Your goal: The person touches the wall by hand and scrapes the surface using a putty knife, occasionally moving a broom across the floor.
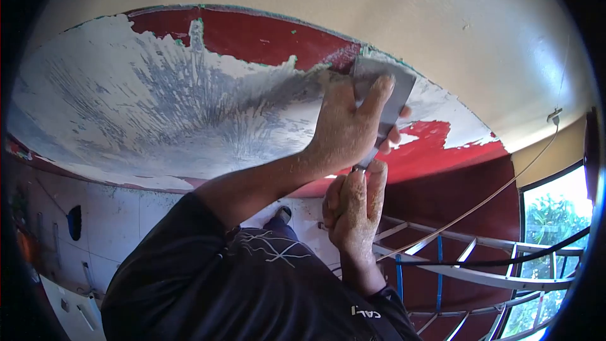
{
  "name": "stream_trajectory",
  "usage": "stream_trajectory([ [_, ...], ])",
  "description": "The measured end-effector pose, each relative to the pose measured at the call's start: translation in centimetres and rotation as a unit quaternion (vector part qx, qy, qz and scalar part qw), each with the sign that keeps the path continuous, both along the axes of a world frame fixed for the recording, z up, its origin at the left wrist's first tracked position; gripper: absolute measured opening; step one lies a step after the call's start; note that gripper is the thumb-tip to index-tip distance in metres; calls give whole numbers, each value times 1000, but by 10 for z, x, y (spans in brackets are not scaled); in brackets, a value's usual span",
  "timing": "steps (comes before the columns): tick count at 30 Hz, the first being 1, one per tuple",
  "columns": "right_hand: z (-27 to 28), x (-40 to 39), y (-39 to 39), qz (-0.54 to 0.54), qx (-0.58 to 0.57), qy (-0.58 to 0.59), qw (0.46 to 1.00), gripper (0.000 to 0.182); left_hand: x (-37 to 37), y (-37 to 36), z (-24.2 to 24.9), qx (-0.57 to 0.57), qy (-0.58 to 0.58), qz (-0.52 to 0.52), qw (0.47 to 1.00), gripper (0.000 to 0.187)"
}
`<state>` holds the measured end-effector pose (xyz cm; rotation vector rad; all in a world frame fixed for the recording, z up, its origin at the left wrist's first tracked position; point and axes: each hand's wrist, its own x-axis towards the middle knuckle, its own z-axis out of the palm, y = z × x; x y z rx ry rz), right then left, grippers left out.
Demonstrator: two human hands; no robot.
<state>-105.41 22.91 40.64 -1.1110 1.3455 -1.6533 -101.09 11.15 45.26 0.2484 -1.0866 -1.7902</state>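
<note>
A wide putty knife (399, 87) with a flat grey blade is held up against the curved red-and-white surface (145, 95). My left hand (347, 117) is closed around the blade, thumb on its face and fingertips showing past the far edge. Below it, my right hand (355, 205) wraps the handle, which is mostly hidden in the fist. The blade's far end lies at the border between the patchy surface and the cream surface (454, 19). Whitish dust coats both hands. Red paint (265, 36) shows beside rough white and grey areas.
Metal ladders (470, 271) with blue straps occupy the lower right, near a bright window (555, 221). A pale cable (499, 189) runs down from a fitting (554, 115) on the cream surface. Tools and debris lie on the tiled floor (113, 215) at lower left.
</note>
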Motion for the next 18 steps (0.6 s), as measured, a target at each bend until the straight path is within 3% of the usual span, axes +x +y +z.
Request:
stream_trajectory([
  [1,2,0,0,5,-5,-17,1000,21,-3,1,-3,15,37,-18,999,34],
  [18,8,4,4,9,6,-21,1000,22,3,5,8,37,10,-16,999,34],
])
